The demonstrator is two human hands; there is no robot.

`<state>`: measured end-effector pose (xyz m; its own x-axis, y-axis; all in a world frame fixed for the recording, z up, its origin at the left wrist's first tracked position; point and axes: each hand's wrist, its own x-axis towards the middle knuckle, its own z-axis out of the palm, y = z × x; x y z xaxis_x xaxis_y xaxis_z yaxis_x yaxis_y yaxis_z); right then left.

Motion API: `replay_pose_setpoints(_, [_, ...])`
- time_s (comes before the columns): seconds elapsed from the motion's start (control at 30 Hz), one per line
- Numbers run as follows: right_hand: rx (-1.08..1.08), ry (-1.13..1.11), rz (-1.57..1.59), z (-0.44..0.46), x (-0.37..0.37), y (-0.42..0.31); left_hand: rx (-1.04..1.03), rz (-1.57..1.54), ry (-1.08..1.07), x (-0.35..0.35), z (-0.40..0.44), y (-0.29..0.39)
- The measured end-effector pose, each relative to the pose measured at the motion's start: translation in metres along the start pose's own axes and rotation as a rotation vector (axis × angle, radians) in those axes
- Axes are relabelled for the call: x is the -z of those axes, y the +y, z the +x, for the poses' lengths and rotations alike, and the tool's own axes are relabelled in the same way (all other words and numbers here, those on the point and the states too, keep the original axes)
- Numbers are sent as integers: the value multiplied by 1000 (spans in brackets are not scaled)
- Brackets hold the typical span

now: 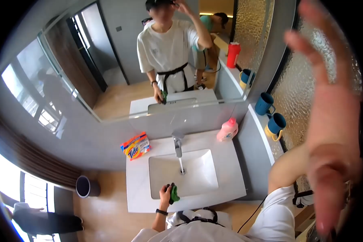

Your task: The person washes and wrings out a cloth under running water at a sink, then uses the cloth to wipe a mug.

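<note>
My left hand [165, 194] is closed on a crumpled green cloth [174, 195] with dark parts, over the front rim of the white sink [157, 173]. Its exact kind is hard to make out. Up close at the right, my right hand [330, 121] is raised by the camera, blurred, fingers spread and nothing in it. Water runs from the chrome faucet [178, 146] down to the drain. An orange Tide bag [136, 146] stands on the counter left of the faucet, and a pink bottle [228, 130] stands at the back right corner.
A large mirror [109, 97] spans the wall above the sink. On the right ledge are a blue mug [264, 103] and a blue-and-yellow mug [275, 126]. A dark bin [87, 186] sits on the floor at left, and another person [48, 220] is by the window.
</note>
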<state>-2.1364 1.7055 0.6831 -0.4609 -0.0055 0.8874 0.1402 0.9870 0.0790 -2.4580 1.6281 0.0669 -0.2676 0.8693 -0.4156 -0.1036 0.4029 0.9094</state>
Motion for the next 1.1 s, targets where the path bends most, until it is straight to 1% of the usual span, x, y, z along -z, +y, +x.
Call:
replay_pose_setpoints(0.03, [5,35,45,-34,35,-34,18,-65,-18,-39,-39,-9])
replay_pose_setpoints(0.07, [-39,40,100,-48,24,-34,83,-144,-46,-42,-41,-7])
replay_pose_setpoints(0.1, [-153,58,195,-70,9,-35,73,-124,-49,-44,-33,-12])
replay_pose_setpoints(0.13, [-267,23,215,-109,-9,-25,97,-150,-89,-46,-27,-7])
replay_pose_setpoints(0.17, [-757,260,550,-154,-47,-35,83,-141,-93,-50,-15,-9])
replay_pose_setpoints(0.2, [-907,223,792,-212,-78,-17,125,-152,-96,-55,-10,2])
replay_pose_setpoints(0.23, [-1159,327,1012,-266,-122,-6,61,-81,-119,-56,3,-6])
replay_pose_setpoints(0.27, [-1485,368,961,-362,-183,1,26,-30,-120,-60,11,-15])
replay_pose_setpoints(0.3, [-1574,-55,382,-422,-235,-18,42,-82,-120,-69,17,-15])
replay_pose_setpoints(0.33, [-1367,-468,1,-501,-283,-40,34,-116,-126,-77,21,-12])
replay_pose_setpoints(0.37, [-1522,-365,273,-517,-309,-71,33,-124,-192,-80,21,-10])
replay_pose_setpoints(0.43, [-2256,18,998,-471,-326,-108,47,-136,-303,-95,26,1])
replay_pose_setpoints(0.47, [-2277,337,1376,-476,-334,-118,77,-132,-345,-100,24,2])
replay_pose_setpoints(0.5, [-2300,504,1432,-497,-346,-120,91,-108,-408,-105,29,1])
replay_pose_setpoints(0.53, [-2316,684,1485,-526,-359,-121,109,-100,-411,-106,34,4])
replay_pose_setpoints(0.6, [-2212,792,1612,-564,-370,-115,-78,175,-362,-104,41,5])
replay_pose_setpoints(0.63, [-2220,815,1532,-577,-370,-110,3,-19,-324,-101,48,2])
replay_pose_setpoints(0.67, [-2247,917,1625,-583,-364,-100,112,-161,-318,-95,51,12])
replay_pose_setpoints(0.7, [-2438,914,1350,-577,-363,-87,195,-233,-299,-92,52,22])
replay_pose_setpoints(0.73, [-2473,754,1322,-566,-360,-70,188,-303,-273,-93,52,26])
replay_pose_setpoints(0.77, [-2530,753,1325,-566,-370,-57,226,-323,-264,-92,53,30])
replay_pose_setpoints(0.8, [-2438,783,1413,-568,-377,-47,249,-340,-258,-90,55,33])
replay_pose_setpoints(0.83, [-2442,716,1402,-565,-385,-34,271,-326,-249,-89,52,39])
replay_pose_setpoints(0.9, [-2244,343,1067,-557,-401,-14,271,-404,-200,-97,61,46])
replay_pose_setpoints(0.93, [-2257,342,1083,-567,-414,-1,282,-396,-186,-99,69,42])
replay_pose_setpoints(1.0, [-1983,-99,625,-590,-441,2,254,-388,-166,-97,77,28])
replay_pose_setpoints(1.03, [-1970,-115,364,-578,-441,-1,216,-387,-101,-101,86,15])
replay_pose_setpoints(1.07, [-1931,-136,98,-555,-430,1,206,-383,-100,-104,96,1])
replay_pose_setpoints(1.1, [-2125,-12,-14,-532,-422,6,247,-372,-112,-112,105,-3])
